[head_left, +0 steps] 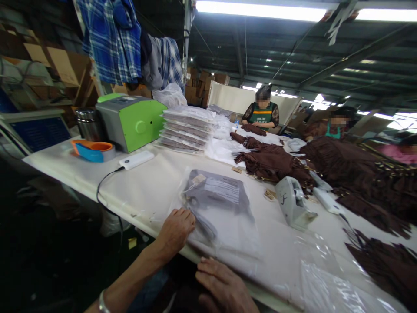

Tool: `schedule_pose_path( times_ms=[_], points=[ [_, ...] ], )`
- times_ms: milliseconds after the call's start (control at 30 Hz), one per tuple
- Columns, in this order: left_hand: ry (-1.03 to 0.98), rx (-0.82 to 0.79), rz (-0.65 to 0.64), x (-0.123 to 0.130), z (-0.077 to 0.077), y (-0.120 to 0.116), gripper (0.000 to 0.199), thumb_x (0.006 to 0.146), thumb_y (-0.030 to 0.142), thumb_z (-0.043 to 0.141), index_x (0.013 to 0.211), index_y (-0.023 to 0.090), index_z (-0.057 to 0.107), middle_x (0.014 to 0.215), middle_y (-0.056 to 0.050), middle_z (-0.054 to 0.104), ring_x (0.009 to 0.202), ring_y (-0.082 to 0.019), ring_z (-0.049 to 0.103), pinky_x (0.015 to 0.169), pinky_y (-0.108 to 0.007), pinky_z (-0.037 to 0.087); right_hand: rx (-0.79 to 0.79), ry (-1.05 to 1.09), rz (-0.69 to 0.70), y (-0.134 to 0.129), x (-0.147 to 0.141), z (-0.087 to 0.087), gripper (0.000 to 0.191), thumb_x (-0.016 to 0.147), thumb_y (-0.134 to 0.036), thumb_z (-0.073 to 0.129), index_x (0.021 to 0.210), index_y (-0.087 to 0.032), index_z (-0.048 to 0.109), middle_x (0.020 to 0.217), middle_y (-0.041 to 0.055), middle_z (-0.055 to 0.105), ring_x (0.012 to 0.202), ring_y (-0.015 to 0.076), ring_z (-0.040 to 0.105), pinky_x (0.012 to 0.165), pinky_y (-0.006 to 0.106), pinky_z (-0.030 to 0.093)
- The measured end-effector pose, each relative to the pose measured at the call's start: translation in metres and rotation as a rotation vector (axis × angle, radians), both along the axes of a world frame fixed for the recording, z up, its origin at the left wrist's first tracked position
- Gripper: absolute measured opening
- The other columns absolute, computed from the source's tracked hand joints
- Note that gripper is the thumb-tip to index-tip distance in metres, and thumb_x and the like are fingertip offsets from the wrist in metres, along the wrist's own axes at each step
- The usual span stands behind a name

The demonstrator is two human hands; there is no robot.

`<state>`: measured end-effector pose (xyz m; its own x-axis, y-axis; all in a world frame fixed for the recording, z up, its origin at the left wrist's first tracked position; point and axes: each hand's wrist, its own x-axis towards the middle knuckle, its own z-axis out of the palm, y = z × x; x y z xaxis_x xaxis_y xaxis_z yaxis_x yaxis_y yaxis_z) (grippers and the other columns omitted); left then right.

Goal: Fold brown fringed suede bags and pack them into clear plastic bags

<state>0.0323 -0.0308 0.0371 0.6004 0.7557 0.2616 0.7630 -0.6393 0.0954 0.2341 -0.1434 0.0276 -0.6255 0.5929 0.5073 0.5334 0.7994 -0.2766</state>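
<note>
The left hand curled against a flat, clear plastic bag of grey cloth lying just beyond it (pinching or merely resting, I couldn't tell); nearer the body, the right hand bent loosely, its grip unclear.

Factory workshop: stacked cartons, strip lights, aproned worker.

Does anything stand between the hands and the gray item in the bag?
Only the clear plastic bag around the gray item. The left hand appears to touch the bag's near left part; the right hand is by the near edge of the table, with no other object visible between.
</note>
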Motion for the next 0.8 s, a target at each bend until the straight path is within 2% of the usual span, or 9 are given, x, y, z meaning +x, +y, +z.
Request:
schedule_pose_path(
  times_ms=[133, 267, 333, 400, 533, 633, 700, 800],
  points=[
    [-0.134, 0.049, 0.034, 0.0, 0.013, 0.003, 0.008, 0.091, 0.016, 0.055, 0.084, 0.018, 0.058, 0.085, -0.004, 0.06, 0.081, -0.023, 0.052, 0.073, -0.036, 0.035, -0.051, -0.027, 0.013, 0.002, -0.016, 0.006, 0.046, 0.092, -0.04, 0.057, 0.132, -0.016, 0.051, 0.129, 0.0091, 0.063, 0.129, 0.0187, 0.049, 0.11, 0.031, 0.04],
    [-0.236, 0.095, 0.062, 0.002, 0.027, 0.005, 0.011, 0.093, 0.017, 0.053, 0.083, 0.018, 0.057, 0.083, -0.003, 0.059, 0.081, -0.022, 0.051, 0.074, -0.035, 0.035, -0.262, -0.077, -0.06, 0.015, -0.043, 0.022, 0.056, 0.094, -0.04, 0.053, 0.142, -0.016, 0.041, 0.145, 0.0092, 0.047, 0.138, 0.0204, 0.036, 0.116, 0.036, 0.031],
    [-0.255, 0.103, 0.064, 0.002, 0.031, 0.005, 0.011, 0.093, 0.017, 0.053, 0.082, 0.019, 0.056, 0.082, -0.003, 0.058, 0.081, -0.022, 0.051, 0.075, -0.035, 0.035, -0.364, -0.09, -0.133, 0.025, -0.053, 0.03, 0.052, 0.093, -0.035, 0.053, 0.141, -0.018, 0.043, 0.144, 0.0071, 0.05, 0.135, 0.0194, 0.04, 0.115, 0.035, 0.032],
    [-0.259, 0.102, 0.066, 0.001, 0.033, 0.003, 0.012, 0.093, 0.016, 0.051, 0.083, 0.019, 0.056, 0.083, -0.003, 0.059, 0.081, -0.022, 0.051, 0.075, -0.036, 0.035, -0.407, -0.084, -0.261, 0.037, -0.057, 0.035, 0.043, 0.092, -0.03, 0.054, 0.134, -0.018, 0.052, 0.136, 0.007, 0.057, 0.129, 0.0206, 0.048, 0.112, 0.035, 0.036],
    [-0.278, 0.082, 0.062, -0.004, 0.032, -0.001, 0.013, 0.094, 0.016, 0.047, 0.085, 0.018, 0.056, 0.085, -0.003, 0.058, 0.083, -0.023, 0.051, 0.075, -0.036, 0.035, -0.452, -0.128, -0.496, 0.062, -0.045, 0.031, 0.031, 0.092, -0.027, 0.052, 0.119, -0.017, 0.062, 0.115, 0.011, 0.069, 0.108, 0.0258, 0.064, 0.096, 0.039, 0.049],
    [-0.294, 0.055, 0.045, -0.008, 0.028, -0.005, 0.012, 0.095, 0.018, 0.048, 0.085, 0.018, 0.055, 0.085, -0.004, 0.058, 0.082, -0.022, 0.051, 0.074, -0.036, 0.035, -0.454, -0.138, -0.539, 0.076, -0.025, 0.019, 0.027, 0.096, -0.031, 0.045, 0.101, -0.021, 0.07, 0.093, 0.0074, 0.075, 0.089, 0.0231, 0.07, 0.084, 0.035, 0.053],
    [-0.29, 0.029, 0.033, -0.011, 0.024, -0.007, 0.011, 0.094, 0.018, 0.05, 0.085, 0.019, 0.056, 0.085, -0.003, 0.058, 0.082, -0.022, 0.051, 0.074, -0.036, 0.035, -0.393, -0.109, -0.497, 0.081, -0.011, 0.012, 0.028, 0.096, -0.034, 0.045, 0.1, -0.024, 0.071, 0.096, 0.005, 0.075, 0.091, 0.0215, 0.07, 0.086, 0.034, 0.052],
    [-0.266, -0.019, 0.02, -0.015, 0.017, -0.009, 0.009, 0.093, 0.016, 0.052, 0.085, 0.019, 0.056, 0.085, -0.003, 0.058, 0.083, -0.022, 0.051, 0.075, -0.035, 0.035, -0.317, -0.089, -0.449, 0.084, 0.003, 0.005, 0.029, 0.094, -0.033, 0.047, 0.115, -0.026, 0.066, 0.113, 0.0031, 0.071, 0.103, 0.0211, 0.066, 0.092, 0.034, 0.05]
  ],
)
